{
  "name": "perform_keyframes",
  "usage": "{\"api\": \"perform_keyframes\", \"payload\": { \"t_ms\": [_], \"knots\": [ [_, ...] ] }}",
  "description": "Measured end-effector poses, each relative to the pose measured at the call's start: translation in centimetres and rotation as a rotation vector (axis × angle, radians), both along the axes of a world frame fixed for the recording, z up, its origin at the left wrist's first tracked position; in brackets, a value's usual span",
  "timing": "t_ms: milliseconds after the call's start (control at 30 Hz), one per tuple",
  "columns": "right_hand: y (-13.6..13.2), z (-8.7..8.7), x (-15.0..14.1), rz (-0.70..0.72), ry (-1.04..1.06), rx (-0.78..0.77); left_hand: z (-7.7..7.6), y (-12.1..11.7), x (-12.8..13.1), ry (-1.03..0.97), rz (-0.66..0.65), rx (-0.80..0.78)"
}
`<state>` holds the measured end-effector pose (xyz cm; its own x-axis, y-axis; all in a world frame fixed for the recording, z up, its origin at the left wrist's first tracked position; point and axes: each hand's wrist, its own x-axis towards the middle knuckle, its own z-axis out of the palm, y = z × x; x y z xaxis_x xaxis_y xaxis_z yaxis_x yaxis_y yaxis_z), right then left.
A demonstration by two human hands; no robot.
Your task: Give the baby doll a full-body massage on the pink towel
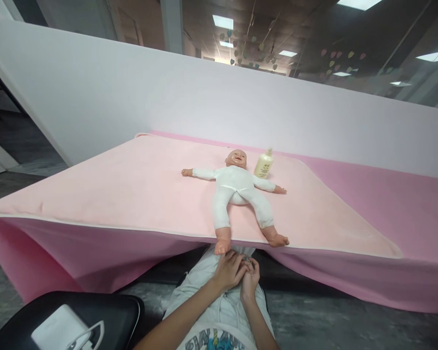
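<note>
A baby doll (237, 181) in white lies face up on a pink blanket (113, 180) covering the surface, at 12 o'clock from a seated person's hands. The left hand (229, 270) and right hand (250, 279) meet in the lap, the left's fingers laid close together, the right's curled in; whether they pinch anything cannot be told. One foot (223, 245) overhangs the near edge, so a snag from rising hands, or a tug on the blanket, could drag the doll lapward. The pump bottle (263, 165), at 2 o'clock from the doll's torso, could topple if the nearby arm (264, 183) swings up.
</note>
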<state>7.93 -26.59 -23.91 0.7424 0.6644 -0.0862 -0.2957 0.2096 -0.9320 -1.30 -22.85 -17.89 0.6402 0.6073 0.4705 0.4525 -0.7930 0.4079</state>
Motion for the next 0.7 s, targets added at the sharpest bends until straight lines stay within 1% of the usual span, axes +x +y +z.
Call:
{"api": "perform_keyframes", "payload": {
  "t_ms": [133, 300, 467, 600, 700],
  "knots": [
    [-0.05, -0.11, 0.07, -0.002, 0.005, 0.005, -0.14, 0.05, 0.0, 0.007, 0.013, 0.043],
    [-0.09, 0.01, 0.25, 0.009, 0.014, -0.029, -0.35, 0.19, 0.07, 0.057, 0.052, 0.088],
    [-0.04, 0.39, 0.15, 0.004, 0.021, -0.057, -0.45, 0.3, 0.16, 0.04, 0.12, 0.074],
    [-0.09, 0.43, 0.13, -0.008, -0.049, -0.048, -0.67, 0.35, 0.16, 0.005, 0.128, 0.047],
    [-0.18, 0.54, 0.4, 0.015, -0.169, -0.06, -0.69, 0.36, 0.0, -0.063, 0.13, 0.036]
  ]
}}
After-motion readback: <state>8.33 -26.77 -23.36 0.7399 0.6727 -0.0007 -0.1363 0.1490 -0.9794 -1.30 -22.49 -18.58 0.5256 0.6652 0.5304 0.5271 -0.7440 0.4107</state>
